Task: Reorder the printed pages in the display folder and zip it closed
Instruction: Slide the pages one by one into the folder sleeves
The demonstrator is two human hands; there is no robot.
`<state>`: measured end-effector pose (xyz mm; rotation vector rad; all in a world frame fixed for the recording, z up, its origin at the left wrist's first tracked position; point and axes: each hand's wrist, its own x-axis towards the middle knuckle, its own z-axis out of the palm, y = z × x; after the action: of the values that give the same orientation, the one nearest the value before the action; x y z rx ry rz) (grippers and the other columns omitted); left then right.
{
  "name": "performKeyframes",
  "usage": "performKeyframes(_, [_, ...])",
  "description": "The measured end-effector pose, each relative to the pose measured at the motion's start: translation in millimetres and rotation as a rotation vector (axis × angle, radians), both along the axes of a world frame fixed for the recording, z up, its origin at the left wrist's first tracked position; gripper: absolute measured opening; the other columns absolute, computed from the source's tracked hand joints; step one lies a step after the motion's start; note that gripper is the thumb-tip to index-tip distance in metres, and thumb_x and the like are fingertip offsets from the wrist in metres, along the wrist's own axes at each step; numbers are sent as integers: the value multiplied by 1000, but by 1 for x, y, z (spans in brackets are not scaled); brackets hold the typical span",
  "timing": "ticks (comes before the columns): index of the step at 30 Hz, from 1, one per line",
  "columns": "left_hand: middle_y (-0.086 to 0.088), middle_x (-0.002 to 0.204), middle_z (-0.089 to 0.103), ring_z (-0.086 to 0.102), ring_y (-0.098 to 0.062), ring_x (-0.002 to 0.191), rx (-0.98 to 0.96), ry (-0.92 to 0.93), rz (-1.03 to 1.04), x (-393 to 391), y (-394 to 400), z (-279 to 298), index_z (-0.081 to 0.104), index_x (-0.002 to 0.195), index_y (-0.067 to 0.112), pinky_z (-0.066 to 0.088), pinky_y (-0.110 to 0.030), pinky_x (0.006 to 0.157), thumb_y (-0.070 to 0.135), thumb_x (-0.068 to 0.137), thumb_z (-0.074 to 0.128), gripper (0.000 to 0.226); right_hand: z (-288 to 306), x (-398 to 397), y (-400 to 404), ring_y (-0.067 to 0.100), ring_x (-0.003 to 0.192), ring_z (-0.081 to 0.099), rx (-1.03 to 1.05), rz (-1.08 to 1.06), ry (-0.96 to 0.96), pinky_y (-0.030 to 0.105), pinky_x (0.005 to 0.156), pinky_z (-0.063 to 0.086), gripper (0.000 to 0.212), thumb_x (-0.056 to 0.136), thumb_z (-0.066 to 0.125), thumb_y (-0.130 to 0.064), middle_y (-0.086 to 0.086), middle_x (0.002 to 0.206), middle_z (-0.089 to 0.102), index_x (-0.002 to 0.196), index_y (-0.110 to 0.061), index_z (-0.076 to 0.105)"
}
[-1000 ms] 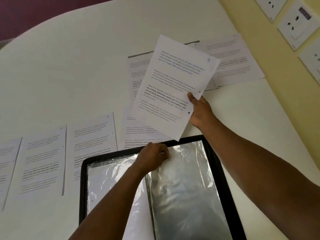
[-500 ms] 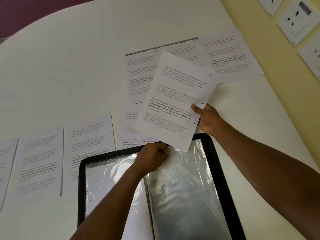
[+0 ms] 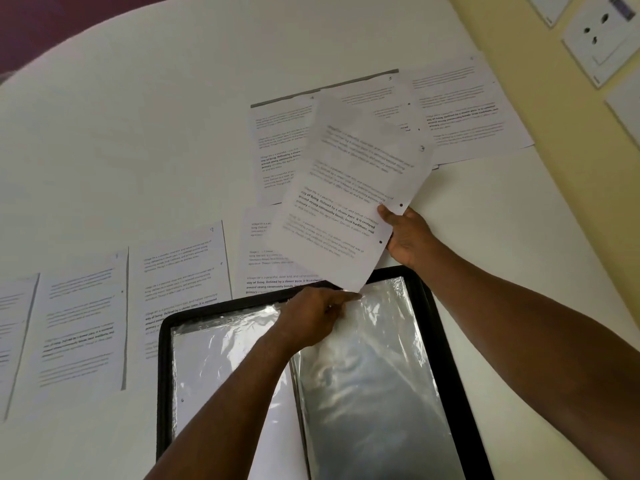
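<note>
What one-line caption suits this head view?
Right hand lowers a printed page toward the open display folder while left hand pinches its plastic sleeve.

The right hand (image 3: 408, 237) gripped a printed page (image 3: 349, 202) at its punched edge, thumb on top, holding it tilted above the table (image 3: 138, 133). The page's lower corner sat just beside the fingertips (image 3: 351, 297) of the left hand (image 3: 311, 317), which pinched the top edge of a clear sleeve (image 3: 374, 375) in the open black display folder (image 3: 446, 375). Beyond the fingers, other printed pages (image 3: 180, 271) lay spread flat on the table. Wall sockets (image 3: 602, 32) were mounted beyond the right hand.
</note>
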<state>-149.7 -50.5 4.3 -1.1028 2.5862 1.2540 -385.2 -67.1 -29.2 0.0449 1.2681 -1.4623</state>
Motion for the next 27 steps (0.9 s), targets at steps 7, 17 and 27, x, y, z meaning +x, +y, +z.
performKeyframes(7, [13,104,66,62,-5,96,-7,44,-41,-3,2,0,60,127,38,51,-22,88,7,91,57,48,-2,1,-1,25,105,66,-9,28,44,46,86,55,22,90,65,-7,9,116,69,110,-17,65])
performKeyframes(17, [13,82,64,62,-5,76,23,-22,70,2,-7,2,57,116,29,52,-26,73,37,85,70,34,-1,-24,10,25,103,66,23,302,221,44,87,55,30,90,65,-9,8,115,69,119,-13,62])
performKeyframes(27, [9,89,69,65,-13,86,4,-240,37,27,-28,-5,64,103,26,55,-36,79,18,81,57,25,0,-46,-3,25,108,64,84,468,267,39,85,55,42,89,67,-14,9,123,65,129,-13,58])
